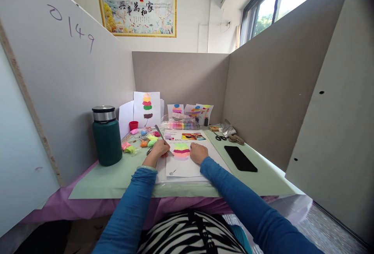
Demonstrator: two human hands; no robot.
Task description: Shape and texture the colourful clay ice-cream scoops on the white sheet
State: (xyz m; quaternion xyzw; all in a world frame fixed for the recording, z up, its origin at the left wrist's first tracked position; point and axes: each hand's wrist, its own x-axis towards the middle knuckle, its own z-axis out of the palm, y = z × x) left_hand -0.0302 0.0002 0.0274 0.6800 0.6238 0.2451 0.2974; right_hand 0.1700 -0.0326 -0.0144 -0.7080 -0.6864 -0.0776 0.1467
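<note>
A white sheet (pixel 184 170) lies before me with bands of green, yellow, crimson and pink on it. My left hand (pixel 159 150) is closed round a slim metal tool (pixel 161 134), whose lower end points at the left edge of the coloured bands. At the bands' right edge rests my right hand (pixel 199 153), its fingers curled; what they hold, if anything, is hidden. Under the sheet are more white papers, one with a printed picture (pixel 193 136).
On the left stand a green bottle (pixel 106 141), a red cup (pixel 133 125) and bags of coloured clay (pixel 130 149). Scissors (pixel 220 137) and a black phone (pixel 240 159) lie right. Behind are a clear case (pixel 181 124) and a coloured drawing (pixel 147 108). Partitions surround the table.
</note>
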